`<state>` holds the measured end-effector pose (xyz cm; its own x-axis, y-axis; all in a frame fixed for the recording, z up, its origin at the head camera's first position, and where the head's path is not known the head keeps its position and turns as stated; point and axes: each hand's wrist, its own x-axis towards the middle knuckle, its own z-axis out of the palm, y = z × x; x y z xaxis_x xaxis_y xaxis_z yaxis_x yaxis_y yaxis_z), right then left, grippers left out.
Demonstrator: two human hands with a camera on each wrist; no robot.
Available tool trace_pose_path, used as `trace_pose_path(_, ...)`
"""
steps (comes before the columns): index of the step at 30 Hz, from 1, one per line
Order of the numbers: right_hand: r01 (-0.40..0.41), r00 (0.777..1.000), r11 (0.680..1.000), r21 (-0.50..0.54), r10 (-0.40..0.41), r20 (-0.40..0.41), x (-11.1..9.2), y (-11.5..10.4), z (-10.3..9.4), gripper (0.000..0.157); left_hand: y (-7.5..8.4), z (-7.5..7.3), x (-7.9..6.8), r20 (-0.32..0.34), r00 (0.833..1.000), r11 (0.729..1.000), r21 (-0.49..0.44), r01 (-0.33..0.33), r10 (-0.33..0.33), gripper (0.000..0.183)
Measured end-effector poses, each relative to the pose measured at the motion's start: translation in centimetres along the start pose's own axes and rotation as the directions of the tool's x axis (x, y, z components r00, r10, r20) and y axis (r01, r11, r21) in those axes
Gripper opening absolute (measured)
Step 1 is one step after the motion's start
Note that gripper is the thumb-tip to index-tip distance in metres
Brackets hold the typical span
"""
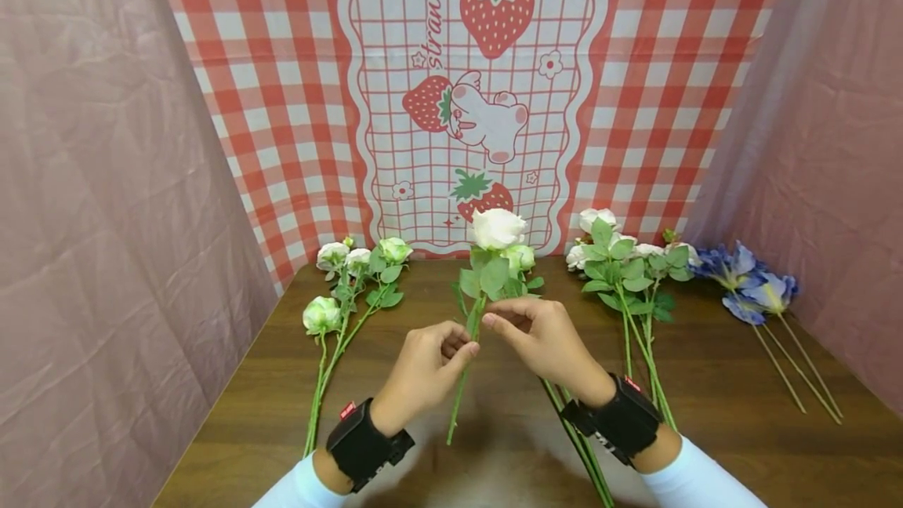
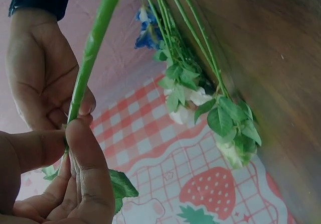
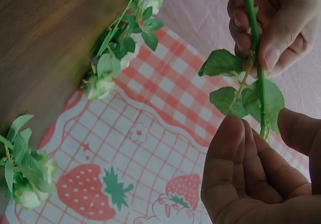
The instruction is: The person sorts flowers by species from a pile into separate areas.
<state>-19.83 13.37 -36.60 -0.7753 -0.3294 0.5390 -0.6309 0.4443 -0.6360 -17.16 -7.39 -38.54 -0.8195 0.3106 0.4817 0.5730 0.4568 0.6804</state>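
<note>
My left hand [image 1: 426, 367] pinches the green stem of a white rose [image 1: 498, 228] between thumb and fingertips, above the middle of the table. The bloom is at the top and the lower stem slants down below the hand. Close to the stem, just under its leaves [image 1: 487, 277], is my right hand [image 1: 550, 339]. In the right wrist view, the right thumb [image 3: 301, 133] and fingertips [image 3: 230, 133] stand apart on either side of the stem [image 3: 256, 38]. A greenish-white rose [image 1: 518, 257] lies behind the held one, its stems running toward the front right.
At left on the wooden table [image 1: 240, 422] lie several white and green roses [image 1: 358, 260]. More white roses [image 1: 598, 219] lie to the right, with blue flowers [image 1: 772, 288] beyond them. A strawberry-print cloth [image 1: 476, 124] hangs behind, and pink curtains [image 1: 120, 202] flank both sides.
</note>
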Motion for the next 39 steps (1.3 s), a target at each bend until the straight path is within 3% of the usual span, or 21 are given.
trace_pose_path(8, 0.008, 1.0, 1.0, 0.01, -0.008, -0.011, -0.2, 0.0, 0.7, 0.02, 0.4, 0.4, -0.2, 0.023, 1.0, 1.0, -0.017, 0.003, -0.002, 0.006)
trace_pose_path(19, -0.04, 0.998, 0.998, 0.041, 0.038, 0.049, -0.5, -0.2, 1.5, 0.008, 0.4, 0.8, -0.3, 0.015, 1.0, 1.0, -0.005, -0.027, 0.027, 0.005)
trace_pose_path(27, -0.058, 0.996, 0.994, 0.095, 0.05, 0.077, -0.4, 0.2, 1.2, 0.009, 0.2, 0.9, -0.3, 0.031, 0.999, 1.0, -0.009, -0.026, 0.027, 0.006)
trace_pose_path(32, -0.053, 0.996, 0.994, 0.098, 0.045, 0.076, -0.3, 0.3, 0.8, 0.01, -0.2, 0.8, -0.4, 0.11, 0.994, 1.0, 0.024, -0.02, 0.017, 0.011)
trace_pose_path(39, -0.079, 0.994, 0.988, 0.133, 0.068, 0.082, -0.2, 0.1, 0.6, 0.015, -0.6, 1.1, -0.6, 0.243, 0.97, 1.0, 0.023, -0.016, 0.01, 0.014)
